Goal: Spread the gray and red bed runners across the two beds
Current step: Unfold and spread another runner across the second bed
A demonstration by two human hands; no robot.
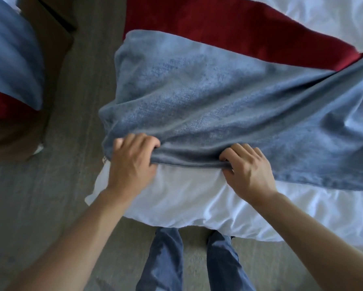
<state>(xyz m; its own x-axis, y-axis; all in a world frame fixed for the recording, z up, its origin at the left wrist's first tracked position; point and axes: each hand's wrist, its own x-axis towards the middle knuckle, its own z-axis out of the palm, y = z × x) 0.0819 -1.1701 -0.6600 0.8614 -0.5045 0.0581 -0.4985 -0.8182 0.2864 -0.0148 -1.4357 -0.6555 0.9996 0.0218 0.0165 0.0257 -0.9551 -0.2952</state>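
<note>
A blue-gray bed runner (pixel 207 91) lies across the white bed (pixel 186 202) in front of me, wrinkled toward the right. Beyond it a red bed runner (pixel 228 24) lies flat along the gray one's far side. My left hand (pixel 132 162) and my right hand (pixel 247 166) both grip the gray runner's near edge, bunching a fold of it between them close to the bed's left corner. At the far left, on the second bed, another gray runner (pixel 10 59) and a red runner (pixel 2 106) hang over its edge.
A gray carpeted aisle (pixel 75 143) runs between the two beds. My legs in jeans (pixel 165 259) stand against the near side of the white bed. A dark wooden piece of furniture (pixel 56 15) sits at the top left.
</note>
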